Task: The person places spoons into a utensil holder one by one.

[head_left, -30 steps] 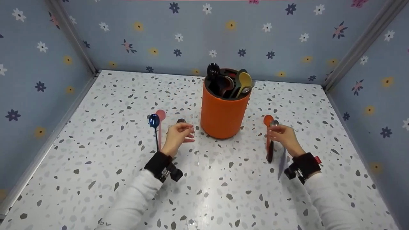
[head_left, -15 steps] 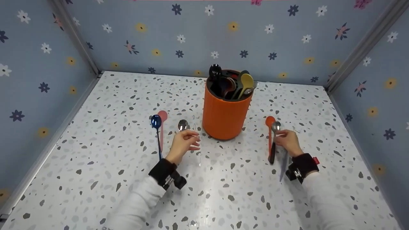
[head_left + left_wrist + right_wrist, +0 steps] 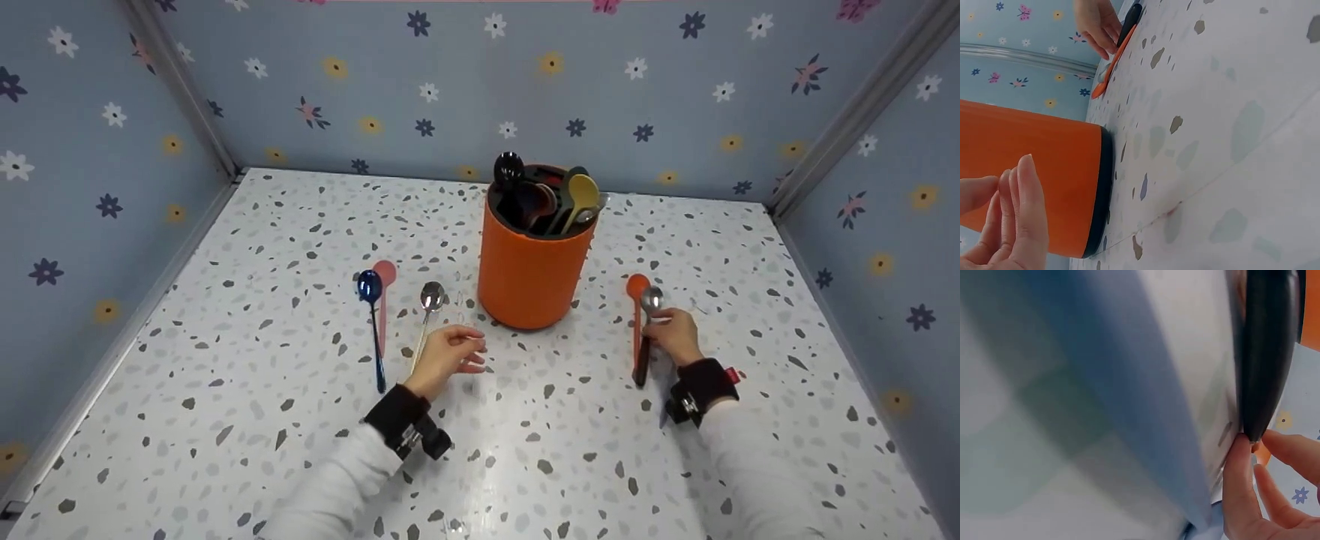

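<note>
The right hand pinches the dark-handled spoon between thumb and fingertips where handle meets metal neck; that grip probably keeps it near its balance point and leaves both ends free. The spoon is toward the right edge of the table, its bowl toward the far edge; I cannot tell whether it is lifted at all.

The left hand holds nothing visible, its fingers loosely bent and the thumb close to the index finger, over the table beside the silver spoon.

Just beside the dark-handled spoon, on its left, lies the orange spoon, so close that fingertips likely suit better than a full grasp. A blue-grey utensil lies partly hidden under the right wrist.

Farther toward the left edge, the blue spoon and pink spoon lie together, bowls toward the far edge, which seems to leave their handles toward the person.

Between the two groups stands the orange holder, upright, its wide base likely steadying the black spoon and yellow spoon inside, bowls up.
</note>
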Demonstrator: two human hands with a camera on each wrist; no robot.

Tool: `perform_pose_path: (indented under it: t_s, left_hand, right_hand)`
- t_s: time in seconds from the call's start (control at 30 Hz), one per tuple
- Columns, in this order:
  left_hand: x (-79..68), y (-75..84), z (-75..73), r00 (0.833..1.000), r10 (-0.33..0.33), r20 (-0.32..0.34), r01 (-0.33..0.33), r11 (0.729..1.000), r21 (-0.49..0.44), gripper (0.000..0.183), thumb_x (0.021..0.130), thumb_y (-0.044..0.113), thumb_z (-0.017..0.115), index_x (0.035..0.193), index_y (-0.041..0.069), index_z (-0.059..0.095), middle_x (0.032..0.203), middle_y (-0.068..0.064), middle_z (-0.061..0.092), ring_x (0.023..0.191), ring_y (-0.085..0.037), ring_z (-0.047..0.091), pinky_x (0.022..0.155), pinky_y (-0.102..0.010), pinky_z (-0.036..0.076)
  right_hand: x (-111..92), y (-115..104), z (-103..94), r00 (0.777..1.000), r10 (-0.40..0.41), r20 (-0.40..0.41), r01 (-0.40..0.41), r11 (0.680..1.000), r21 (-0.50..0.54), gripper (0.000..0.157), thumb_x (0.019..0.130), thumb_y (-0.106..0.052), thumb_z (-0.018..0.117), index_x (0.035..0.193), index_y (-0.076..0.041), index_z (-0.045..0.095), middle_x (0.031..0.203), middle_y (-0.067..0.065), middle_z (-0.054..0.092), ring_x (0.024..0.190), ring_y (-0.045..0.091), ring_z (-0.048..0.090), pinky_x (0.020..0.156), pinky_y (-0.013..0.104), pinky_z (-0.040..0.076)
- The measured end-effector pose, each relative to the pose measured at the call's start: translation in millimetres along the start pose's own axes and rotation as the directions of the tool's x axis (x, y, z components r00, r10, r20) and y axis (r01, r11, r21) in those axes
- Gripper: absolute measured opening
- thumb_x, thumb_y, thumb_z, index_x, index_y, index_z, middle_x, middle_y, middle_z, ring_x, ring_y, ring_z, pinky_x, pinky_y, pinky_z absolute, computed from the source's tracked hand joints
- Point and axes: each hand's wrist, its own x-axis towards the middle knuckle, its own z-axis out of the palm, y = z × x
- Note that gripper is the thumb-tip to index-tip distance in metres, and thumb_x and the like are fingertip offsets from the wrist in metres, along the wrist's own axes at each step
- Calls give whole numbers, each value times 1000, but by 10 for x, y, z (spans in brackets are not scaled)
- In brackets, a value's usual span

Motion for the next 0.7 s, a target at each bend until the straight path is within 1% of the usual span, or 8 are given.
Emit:
perform_pose_path:
  t_s: [0.1,0.27,0.33,0.47,0.57,0.63,0.7]
  left_hand:
    - [-10,-54,47,999,-12,33,12,1000,7,27,83,-2,53,106,-16,50,78,-15,61,62,-19,61,61,-33,56]
    - [-44,-88,122,997,-31,68,30,999,18,28,83,-2,53,107,-16,50,82,-18,61,62,-18,59,64,-36,56]
    - [-55,-92,146,996,-39,79,37,999,21,28,83,-3,51,108,-16,49,84,-20,61,62,-17,58,64,-35,56]
    - [-61,-108,175,995,-55,88,53,998,26,29,83,-3,50,109,-16,49,87,-20,61,63,-17,58,64,-35,56]
    - [-61,-125,192,993,-69,97,67,997,24,29,84,-2,51,109,-16,49,87,-21,61,64,-19,58,64,-34,56]
    - [-60,-138,204,991,-75,110,73,997,20,29,84,-2,50,109,-16,48,89,-23,61,64,-20,58,64,-34,56]
    - [-57,-151,218,989,-83,120,81,996,21,29,84,-2,50,109,-16,48,87,-22,61,65,-20,58,64,-34,56]
  right_hand:
    - [16,7,6,1000,18,5,-18,1000,-22,42,75,1,59,112,17,47,87,19,60,53,3,55,51,15,49]
    - [30,-6,-12,996,75,50,-74,997,-23,45,74,-2,59,112,19,46,71,7,60,54,4,56,53,16,49]
    - [34,-12,-24,992,99,75,-99,995,1,45,74,-1,59,112,20,46,67,4,59,55,4,56,55,17,51]
    - [37,-15,-41,986,117,122,-127,988,83,41,75,3,57,109,22,47,62,1,59,55,5,57,56,19,53]
    - [26,-20,-58,979,126,158,-147,980,133,37,74,5,56,106,22,49,60,0,60,54,6,58,55,20,53]
    - [8,-33,-73,972,144,184,-174,972,158,35,75,5,56,105,21,50,60,0,60,55,7,59,57,21,54]
    - [-12,-51,-91,961,168,218,-211,959,189,32,76,4,55,103,20,51,61,1,61,57,8,60,61,24,55]
